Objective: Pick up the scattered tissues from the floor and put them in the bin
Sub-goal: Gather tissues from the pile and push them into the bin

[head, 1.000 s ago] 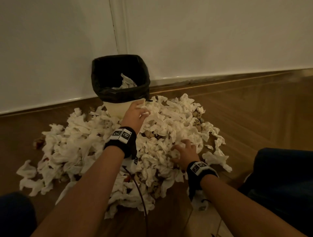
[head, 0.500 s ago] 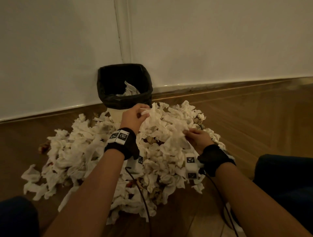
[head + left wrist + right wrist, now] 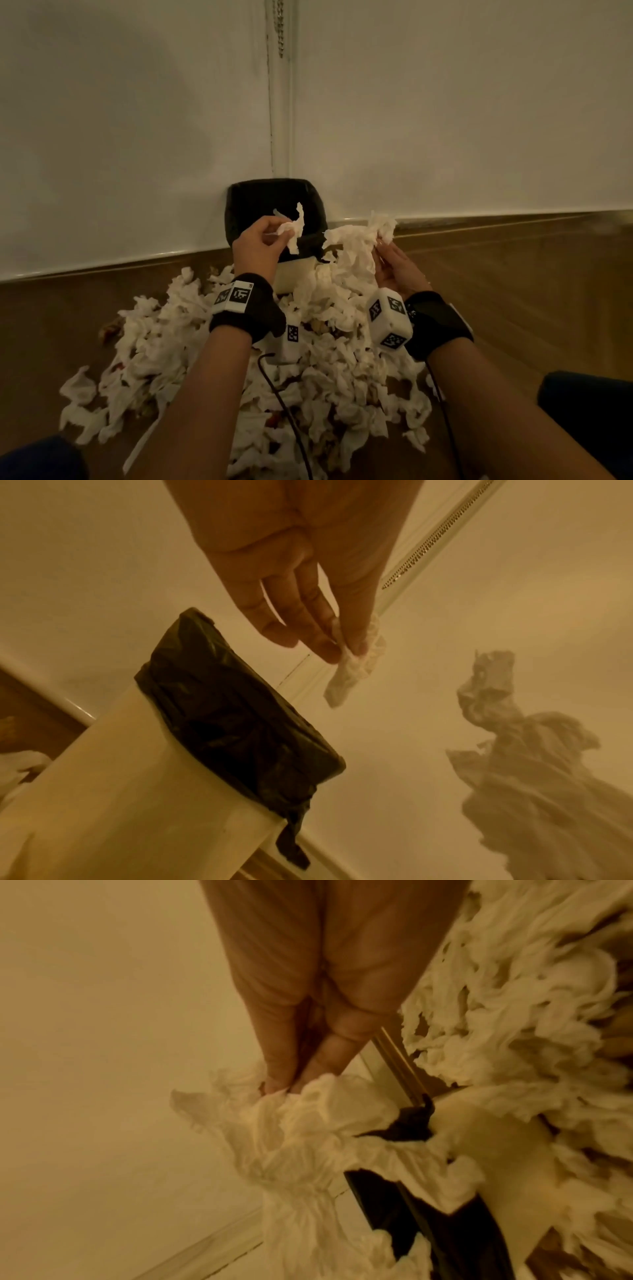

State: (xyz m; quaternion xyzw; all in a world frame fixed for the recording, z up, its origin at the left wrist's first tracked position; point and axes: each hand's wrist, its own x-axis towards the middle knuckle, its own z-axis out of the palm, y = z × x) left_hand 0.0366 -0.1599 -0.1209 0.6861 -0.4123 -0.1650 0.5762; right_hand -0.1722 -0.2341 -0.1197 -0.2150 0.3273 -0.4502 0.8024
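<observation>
Head view: the left hand [image 3: 255, 245] pinches a small tissue [image 3: 293, 229] over the black-lined bin [image 3: 274, 195]; the right hand [image 3: 399, 270] lifts a larger tissue bunch [image 3: 356, 246] just right of its rim, above the floor pile [image 3: 325, 377].

Left wrist view: the fingers [image 3: 318, 634] are clamped on the tissue, seemingly above the bin's mouth.

Right wrist view: the fingers [image 3: 277, 1069] are closed on the bunch.

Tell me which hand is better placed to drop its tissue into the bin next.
Left. The left hand pinches a small tissue directly over the bin opening. The right hand holds a larger tissue clump off to the bin's right, trailing toward the floor pile.
</observation>
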